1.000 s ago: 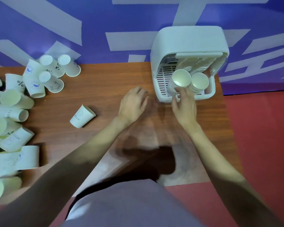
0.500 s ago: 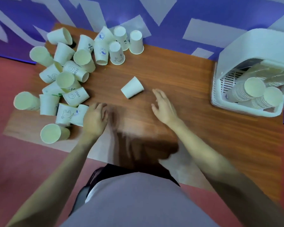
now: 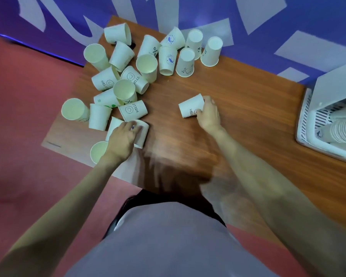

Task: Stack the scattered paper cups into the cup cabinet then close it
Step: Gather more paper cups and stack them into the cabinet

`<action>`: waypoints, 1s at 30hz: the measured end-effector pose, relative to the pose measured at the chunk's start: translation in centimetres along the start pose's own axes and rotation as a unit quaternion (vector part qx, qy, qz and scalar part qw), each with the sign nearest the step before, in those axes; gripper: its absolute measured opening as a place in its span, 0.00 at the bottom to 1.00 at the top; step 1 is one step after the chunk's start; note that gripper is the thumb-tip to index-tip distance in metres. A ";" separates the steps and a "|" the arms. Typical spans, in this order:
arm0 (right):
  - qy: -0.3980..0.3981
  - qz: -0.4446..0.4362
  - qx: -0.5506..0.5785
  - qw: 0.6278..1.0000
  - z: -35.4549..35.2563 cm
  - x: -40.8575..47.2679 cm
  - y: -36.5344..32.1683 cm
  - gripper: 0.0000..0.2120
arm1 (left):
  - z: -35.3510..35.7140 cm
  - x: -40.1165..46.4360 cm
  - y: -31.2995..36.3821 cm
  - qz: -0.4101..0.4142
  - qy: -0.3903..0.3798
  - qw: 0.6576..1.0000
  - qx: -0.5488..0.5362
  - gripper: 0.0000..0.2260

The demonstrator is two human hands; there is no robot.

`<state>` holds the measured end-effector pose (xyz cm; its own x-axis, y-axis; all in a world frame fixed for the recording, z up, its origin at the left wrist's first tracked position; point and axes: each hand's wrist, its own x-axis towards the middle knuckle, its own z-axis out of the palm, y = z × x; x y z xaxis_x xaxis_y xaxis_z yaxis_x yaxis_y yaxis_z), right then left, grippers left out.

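your right hand (image 3: 207,114) grips the lone hello cup (image 3: 190,106) mid-table, lying on its side, base pointing toward the table's left edge. your left hand (image 3: 122,139) curls round a tipped cup (image 3: 141,133) near the front-left corner. the cup cabinet (image 3: 328,116) sits open at the right edge.

Paper cups (image 3: 169,60): cream-white; dark smiley faces with "HELLO", blue whale badges and small line drawings are printed on them.
Table (image 3: 238,108): reddish-brown wood grain is shown.
Cup cabinet (image 3: 334,90): white, with a slotted grille inside.
Wall (image 3: 308,21): violet-blue, crossed by pale grey shapes.
Floor (image 3: 28,116): dull red.
Shirt (image 3: 168,240): grey-lilac.
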<state>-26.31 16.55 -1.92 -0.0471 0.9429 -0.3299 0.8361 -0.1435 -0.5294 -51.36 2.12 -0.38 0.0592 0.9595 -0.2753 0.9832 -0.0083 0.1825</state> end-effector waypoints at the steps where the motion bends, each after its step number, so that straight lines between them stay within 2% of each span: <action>1: 0.007 -0.002 0.001 1.000 0.2 -0.1 -0.2 0.18 | -0.2 0.1 0.0 0.003 0.003 1.000 -0.011 0.25; 7: 0.064 -0.078 0.017 0.995 -0.3 -1.9 -0.1 0.11 | -1.4 0.9 1.4 0.012 0.062 0.995 -0.077 0.08; 11: 0.117 -0.150 0.062 0.980 -2.6 -5.0 1.2 0.08 | -2.8 1.4 3.9 0.027 0.113 0.983 -0.138 0.08; 14: 0.164 -0.173 0.084 0.968 -5.0 -7.9 3.2 0.08 | -4.2 2.0 6.7 0.057 0.136 0.973 -0.176 0.07; 19: 0.228 -0.118 0.099 0.961 -9.0 -11.5 8.4 0.08 | -6.1 4.1 13.2 0.053 0.134 0.963 -0.226 0.07; 23: 0.273 -0.074 0.083 0.956 -12.4 -13.9 13.2 0.07 | -6.8 6.3 19.7 0.079 0.118 0.957 -0.253 0.07; 30: 0.343 -0.017 0.062 0.937 -18.2 -16.0 22.0 0.06 | -6.1 11.2 32.6 0.178 0.071 0.962 -0.194 0.12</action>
<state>2.77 3.79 5.94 0.3251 0.9129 0.2468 0.7683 -0.1028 -0.6317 -19.74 14.31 8.24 0.3288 0.9444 -0.0030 0.7643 -0.2643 0.5882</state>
